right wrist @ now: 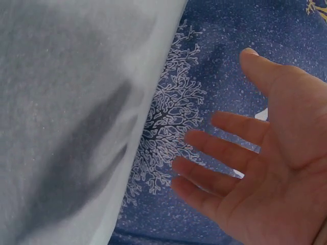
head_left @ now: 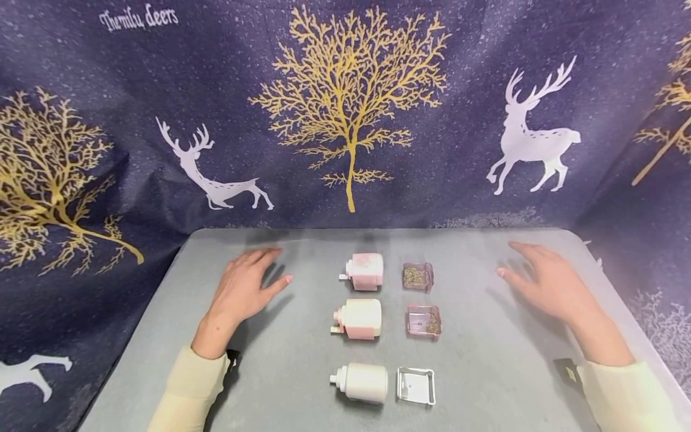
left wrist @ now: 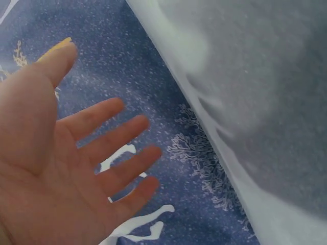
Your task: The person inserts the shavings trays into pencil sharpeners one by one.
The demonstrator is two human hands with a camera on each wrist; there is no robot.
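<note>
Grey and matte, the table top (head_left: 302,360) carries two short columns of small things between the person's hands. The left hand (head_left: 243,291) hovers palm-down at nine o'clock from the columns, fingers straight and slightly spread, holding nothing; the left wrist view shows the same loose, spread fingers (left wrist: 110,140). The right hand (head_left: 545,282) hovers at three o'clock, well apart from the things, fingers likewise straight and grasping nothing. Nearest the left hand lies the pink-and-white plastic canister (head_left: 365,271) at the twelve o'clock end, with a cream-and-pink canister (head_left: 358,318) in the middle and a plain white canister (head_left: 361,381) at six o'clock. Just beside each sits a small square tray: a pink tray of dark bits (head_left: 417,276), another pink tray (head_left: 423,321), a clear tray (head_left: 415,386).
</note>
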